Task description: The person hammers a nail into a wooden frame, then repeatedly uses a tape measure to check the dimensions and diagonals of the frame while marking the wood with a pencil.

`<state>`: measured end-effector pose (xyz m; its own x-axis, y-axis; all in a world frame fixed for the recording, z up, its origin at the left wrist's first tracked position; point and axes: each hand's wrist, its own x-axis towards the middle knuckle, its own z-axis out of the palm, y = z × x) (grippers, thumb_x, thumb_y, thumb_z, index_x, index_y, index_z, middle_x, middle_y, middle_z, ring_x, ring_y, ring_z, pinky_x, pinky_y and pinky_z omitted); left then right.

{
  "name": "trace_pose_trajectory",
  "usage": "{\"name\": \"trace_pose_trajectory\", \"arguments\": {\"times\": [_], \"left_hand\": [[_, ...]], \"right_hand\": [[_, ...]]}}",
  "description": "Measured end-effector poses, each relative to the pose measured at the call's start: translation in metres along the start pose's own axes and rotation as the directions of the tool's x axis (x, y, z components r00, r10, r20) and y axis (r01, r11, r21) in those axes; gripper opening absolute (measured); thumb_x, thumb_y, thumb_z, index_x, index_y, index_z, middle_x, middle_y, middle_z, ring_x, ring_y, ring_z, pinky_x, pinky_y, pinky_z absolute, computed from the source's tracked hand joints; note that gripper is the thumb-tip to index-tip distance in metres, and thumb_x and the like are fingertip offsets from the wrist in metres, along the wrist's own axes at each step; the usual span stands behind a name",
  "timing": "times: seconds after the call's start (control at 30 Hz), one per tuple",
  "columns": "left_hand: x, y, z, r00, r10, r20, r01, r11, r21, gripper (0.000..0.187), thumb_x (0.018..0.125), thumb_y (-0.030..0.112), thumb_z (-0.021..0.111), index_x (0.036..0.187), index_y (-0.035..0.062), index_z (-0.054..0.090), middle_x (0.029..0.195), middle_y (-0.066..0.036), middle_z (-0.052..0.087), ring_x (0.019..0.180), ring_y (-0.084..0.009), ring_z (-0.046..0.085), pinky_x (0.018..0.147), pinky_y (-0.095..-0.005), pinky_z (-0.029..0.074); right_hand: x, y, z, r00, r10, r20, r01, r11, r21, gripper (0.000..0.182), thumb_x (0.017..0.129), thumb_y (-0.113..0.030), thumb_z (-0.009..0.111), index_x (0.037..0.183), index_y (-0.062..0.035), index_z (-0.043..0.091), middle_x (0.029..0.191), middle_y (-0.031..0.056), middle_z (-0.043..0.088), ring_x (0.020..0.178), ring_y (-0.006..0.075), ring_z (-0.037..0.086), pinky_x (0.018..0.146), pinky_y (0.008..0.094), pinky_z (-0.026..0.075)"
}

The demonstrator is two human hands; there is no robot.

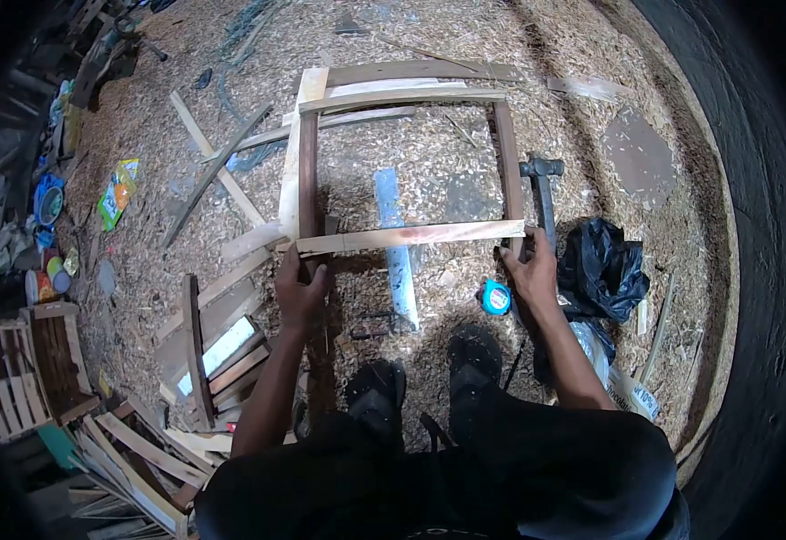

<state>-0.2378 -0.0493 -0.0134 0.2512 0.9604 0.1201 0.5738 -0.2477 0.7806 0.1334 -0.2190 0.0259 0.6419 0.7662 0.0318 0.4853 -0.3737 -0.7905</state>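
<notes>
Dark trousers [573, 459] fill the bottom of my view, and above them, at its centre, is the wooden frame [308, 180]: 2 dark rails [507, 148] with 2 pale slats [411, 236] across their ends. The left hand [303, 295] is closed around its lower left corner, the right hand [534, 272] around its lower right. I judge it light, stiff along each piece and dry enough not to slip, though the thin slats might split and the corners could rack out of square; how they are fastened I cannot see. The best hold looks to be on the rails beside the corners, with no pull on the slats' middles. Of the containers, a crumpled black plastic bag [602, 270] sits right of centre, its contents hidden from me. At the lower left edge, a slatted crate [55, 360] shows its brown inner side; what it holds, I can't make out. Higher up at left lies a bright packet [119, 193], its inside also unseen.
</notes>
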Motion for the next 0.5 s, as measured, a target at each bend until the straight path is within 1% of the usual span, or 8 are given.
{"name": "trace_pose_trajectory", "arguments": {"times": [0.07, 0.17, 0.27, 0.3, 0.4, 0.43, 0.5], "left_hand": [[0.000, 0.000, 0.004, 0.999, 0.000, -0.033, 0.000, 1.000, -0.010, 0.054, 0.080, 0.008, 0.073, 0.131, 0.0003, 0.056, 0.117, -0.014, 0.065, 0.107, -0.0259, 0.063, 0.093, -0.0350, 0.049], [0.003, 0.011, 0.004, 0.998, -0.001, -0.066, -0.002, 0.999, -0.045, 0.047, 0.078, 0.007, 0.069, 0.123, 0.0000, 0.060, 0.109, -0.017, 0.066, 0.102, -0.0306, 0.065, 0.090, -0.0380, 0.050], [0.004, 0.020, 0.005, 0.991, 0.053, -0.120, -0.056, 0.998, -0.023, 0.043, 0.078, 0.006, 0.067, 0.120, 0.0005, 0.061, 0.105, -0.016, 0.066, 0.097, -0.0298, 0.065, 0.088, -0.0376, 0.051], [0.003, 0.022, 0.005, 0.994, 0.031, -0.104, -0.037, 0.998, -0.048, 0.043, 0.078, 0.005, 0.066, 0.121, 0.0005, 0.061, 0.107, -0.016, 0.066, 0.098, -0.0301, 0.065, 0.088, -0.0377, 0.051], [0.004, 0.021, 0.006, 0.995, 0.017, -0.099, -0.024, 0.997, -0.071, 0.043, 0.078, 0.006, 0.065, 0.121, 0.0003, 0.061, 0.106, -0.017, 0.066, 0.098, -0.0311, 0.065, 0.088, -0.0383, 0.050], [0.004, 0.015, 0.004, 0.999, 0.014, -0.041, -0.015, 1.000, -0.003, 0.044, 0.080, 0.007, 0.066, 0.123, -0.0009, 0.059, 0.110, -0.019, 0.064, 0.104, -0.0325, 0.063, 0.093, -0.0391, 0.048], [0.002, 0.011, 0.003, 0.998, 0.038, -0.041, -0.035, 0.997, 0.062, 0.048, 0.082, 0.008, 0.066, 0.128, -0.0020, 0.056, 0.116, -0.020, 0.061, 0.108, -0.0337, 0.060, 0.095, -0.0397, 0.047]], "right_hand": [[0.000, 0.005, 0.000, 1.000, -0.004, 0.009, 0.003, 1.000, 0.030, 0.044, 0.077, -0.008, 0.080, 0.112, 0.0004, 0.054, 0.093, 0.0173, 0.063, 0.082, 0.0259, 0.065, 0.073, 0.0354, 0.052], [0.000, 0.005, 0.004, 1.000, 0.001, -0.013, 0.000, 0.995, 0.099, 0.042, 0.077, -0.007, 0.079, 0.110, 0.0005, 0.054, 0.094, 0.0180, 0.062, 0.082, 0.0277, 0.064, 0.073, 0.0358, 0.052], [0.001, 0.012, 0.002, 1.000, -0.023, 0.014, 0.022, 0.999, 0.030, 0.043, 0.076, -0.008, 0.079, 0.110, 0.0008, 0.054, 0.094, 0.0191, 0.061, 0.083, 0.0293, 0.064, 0.074, 0.0371, 0.051], [0.001, 0.013, 0.003, 0.999, -0.053, -0.001, 0.053, 0.999, -0.014, 0.043, 0.076, -0.009, 0.078, 0.110, 0.0011, 0.053, 0.095, 0.0201, 0.061, 0.085, 0.0335, 0.063, 0.076, 0.0395, 0.051], [0.000, 0.012, 0.003, 0.994, -0.108, -0.009, 0.106, 0.986, -0.129, 0.042, 0.082, -0.008, 0.077, 0.115, 0.0018, 0.052, 0.098, 0.0162, 0.063, 0.085, 0.0203, 0.064, 0.074, 0.0341, 0.052], [-0.001, 0.008, 0.001, 0.996, -0.087, 0.012, 0.088, 0.984, -0.156, 0.045, 0.081, -0.010, 0.077, 0.117, 0.0019, 0.052, 0.099, 0.0185, 0.061, 0.090, 0.0262, 0.064, 0.078, 0.0370, 0.051], [-0.002, -0.001, -0.002, 0.985, -0.173, -0.002, 0.170, 0.970, -0.173, 0.047, 0.080, -0.010, 0.076, 0.118, 0.0029, 0.051, 0.105, 0.0227, 0.059, 0.098, 0.0372, 0.059, 0.085, 0.0424, 0.048]]}}
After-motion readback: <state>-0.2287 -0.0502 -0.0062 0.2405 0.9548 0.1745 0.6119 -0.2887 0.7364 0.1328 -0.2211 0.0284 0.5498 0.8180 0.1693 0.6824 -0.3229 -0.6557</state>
